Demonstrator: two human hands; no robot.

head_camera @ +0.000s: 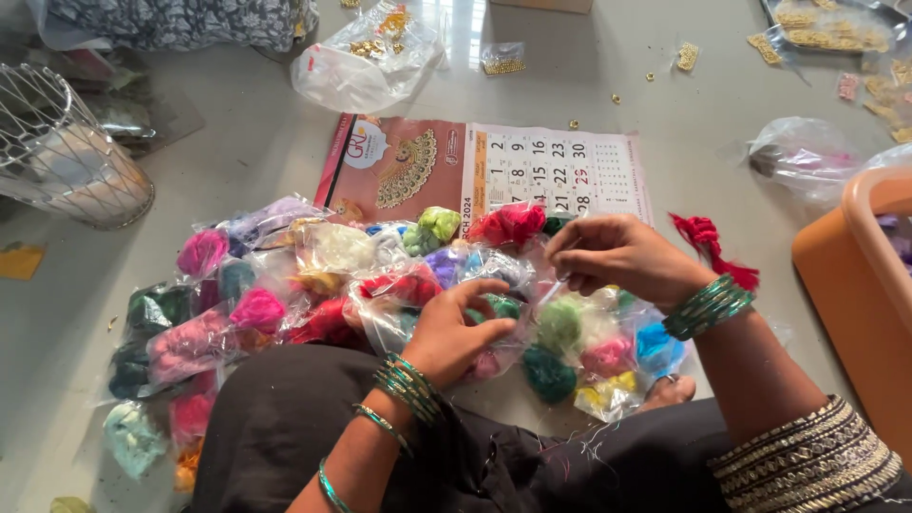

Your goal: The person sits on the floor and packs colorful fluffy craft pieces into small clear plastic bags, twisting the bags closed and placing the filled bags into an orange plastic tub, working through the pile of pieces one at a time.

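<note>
Many small clear plastic bags of coloured thread (313, 285) lie heaped on the floor in front of my lap: pink, red, green, purple, teal, yellow. My left hand (456, 332) rests on the pile with fingers spread over a bag of green and pink thread (499, 313). My right hand (613, 255) hovers above the right side of the pile, fingertips pinched together near a red thread bag (511, 223); whether it holds a fine thread I cannot tell. Both wrists wear green bangles.
A wall calendar (494, 171) lies flat behind the pile. A wire basket (66, 152) stands at the left, an orange plastic tub (855, 285) at the right. A red tassel (708, 242), clear bags of gold trim (366, 52) and loose gold pieces are scattered beyond.
</note>
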